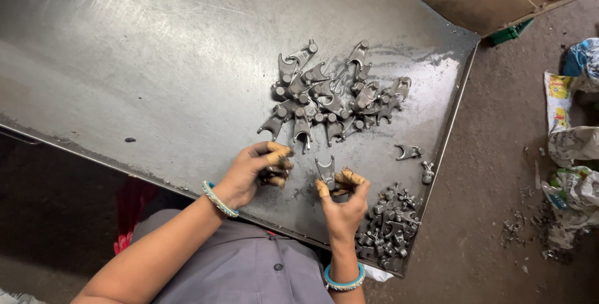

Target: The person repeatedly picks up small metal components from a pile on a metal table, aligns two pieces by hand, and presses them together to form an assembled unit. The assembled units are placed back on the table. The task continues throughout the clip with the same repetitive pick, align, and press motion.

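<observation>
On scuffed steel table point(156, 60), forked metal parts point(331, 98) beyond both hands point(299, 179).

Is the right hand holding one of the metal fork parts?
Yes, the right hand pinches one grey metal fork part upright between its fingertips above the metal table.

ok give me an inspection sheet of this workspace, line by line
surface: scuffed grey metal tray table, raised rim
job's things: forked metal part upright in right hand; another part, mostly hidden, in left hand
clutter: large pile of parts mid-table; smaller pile at near right corner; two loose parts between
hands: both closed on parts, fingertips capped in tan covers
cables: nothing seen
surroundings: dirt floor, crumpled bags at right
</observation>
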The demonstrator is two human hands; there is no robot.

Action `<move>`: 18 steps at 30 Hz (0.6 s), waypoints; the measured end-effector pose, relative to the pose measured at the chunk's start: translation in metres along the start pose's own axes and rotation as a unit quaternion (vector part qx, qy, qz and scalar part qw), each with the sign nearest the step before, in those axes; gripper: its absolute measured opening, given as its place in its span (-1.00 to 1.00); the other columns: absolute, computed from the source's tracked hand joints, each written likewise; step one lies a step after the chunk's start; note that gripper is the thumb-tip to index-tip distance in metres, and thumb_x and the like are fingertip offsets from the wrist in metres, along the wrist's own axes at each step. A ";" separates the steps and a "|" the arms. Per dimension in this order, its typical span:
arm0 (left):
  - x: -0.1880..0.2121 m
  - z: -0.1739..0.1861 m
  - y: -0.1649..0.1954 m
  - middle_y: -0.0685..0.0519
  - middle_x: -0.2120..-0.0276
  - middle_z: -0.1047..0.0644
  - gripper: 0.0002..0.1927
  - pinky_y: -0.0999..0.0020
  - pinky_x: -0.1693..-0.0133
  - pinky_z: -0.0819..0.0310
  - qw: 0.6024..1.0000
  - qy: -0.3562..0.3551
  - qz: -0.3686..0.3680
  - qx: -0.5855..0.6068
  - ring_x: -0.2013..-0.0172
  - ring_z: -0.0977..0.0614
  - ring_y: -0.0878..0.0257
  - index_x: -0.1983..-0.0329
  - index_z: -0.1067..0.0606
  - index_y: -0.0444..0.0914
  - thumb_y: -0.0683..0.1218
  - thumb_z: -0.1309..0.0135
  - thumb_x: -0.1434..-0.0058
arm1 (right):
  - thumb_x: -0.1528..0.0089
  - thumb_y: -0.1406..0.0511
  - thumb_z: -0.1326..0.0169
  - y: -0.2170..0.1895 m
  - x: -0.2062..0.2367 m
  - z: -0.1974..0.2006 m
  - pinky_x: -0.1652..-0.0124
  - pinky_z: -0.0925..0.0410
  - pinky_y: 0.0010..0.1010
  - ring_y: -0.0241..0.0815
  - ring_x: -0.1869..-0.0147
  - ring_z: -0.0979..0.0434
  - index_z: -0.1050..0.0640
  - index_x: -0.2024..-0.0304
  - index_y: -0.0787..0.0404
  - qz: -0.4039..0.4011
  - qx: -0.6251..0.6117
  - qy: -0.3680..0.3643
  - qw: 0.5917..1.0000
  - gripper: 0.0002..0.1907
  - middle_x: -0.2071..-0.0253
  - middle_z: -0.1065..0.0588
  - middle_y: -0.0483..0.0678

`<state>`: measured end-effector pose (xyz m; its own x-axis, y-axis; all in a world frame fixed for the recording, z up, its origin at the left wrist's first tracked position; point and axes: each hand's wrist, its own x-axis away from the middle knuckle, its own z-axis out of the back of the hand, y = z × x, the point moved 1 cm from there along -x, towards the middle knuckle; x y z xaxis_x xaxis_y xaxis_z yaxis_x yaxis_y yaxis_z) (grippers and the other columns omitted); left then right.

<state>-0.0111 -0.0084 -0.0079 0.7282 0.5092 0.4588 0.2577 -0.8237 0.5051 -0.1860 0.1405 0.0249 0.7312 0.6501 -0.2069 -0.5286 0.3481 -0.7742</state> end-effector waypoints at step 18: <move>-0.072 -0.011 0.214 0.02 0.58 -0.57 -0.76 0.41 0.64 -0.32 0.925 0.123 -0.233 -0.273 0.63 -0.57 0.30 0.38 -0.53 -0.30 -0.13 -0.40 -0.11 | -0.11 0.39 -0.22 -0.013 -0.094 -0.070 -0.10 -0.22 0.01 0.16 -0.24 -0.36 -0.45 -0.30 0.20 0.194 0.312 -0.082 0.927 -0.33 -0.17 -0.39 0.13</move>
<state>-0.0158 -0.2184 0.0750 0.4340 0.8745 0.2168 0.0987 -0.2853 0.9533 -0.2181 0.0273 0.0123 0.3864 0.8837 -0.2641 -0.9214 0.3569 -0.1537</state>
